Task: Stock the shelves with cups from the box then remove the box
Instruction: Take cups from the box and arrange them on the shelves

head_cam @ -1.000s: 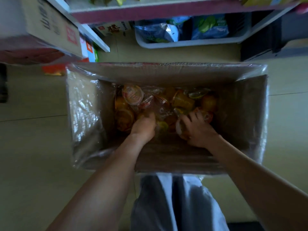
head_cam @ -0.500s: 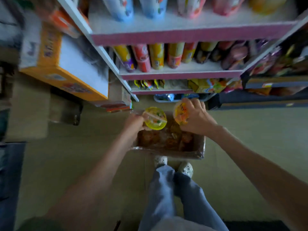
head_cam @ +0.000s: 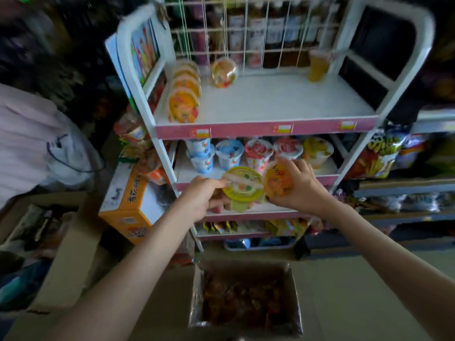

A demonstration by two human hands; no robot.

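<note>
My left hand [head_cam: 200,196] grips a cup with a yellow-green lid [head_cam: 242,184], its lid facing me. My right hand [head_cam: 299,188] holds an orange cup [head_cam: 278,180] right beside it. Both cups hang in the air in front of the white shelf unit's second level. On the top shelf [head_cam: 283,104] a row of orange-lidded cups [head_cam: 184,94] lines the left side, one more cup [head_cam: 224,72] lies near the back and a tall yellow drink cup [head_cam: 318,66] stands at the right. The open cardboard box [head_cam: 243,296], lined with plastic and holding more cups, sits on the floor below my arms.
Blue, red and yellow tubs [head_cam: 258,151] fill the second shelf behind my hands. An orange carton [head_cam: 130,200] leans at the unit's left and a plain cardboard box [head_cam: 66,262] stands further left. Snack bags [head_cam: 379,153] fill shelves to the right. A person in pale clothing [head_cam: 32,139] stands at far left.
Both hands took a cup each out of the box and lifted them. My view rose from the box to the upper shelves, and the cups now sit level with the second shelf.
</note>
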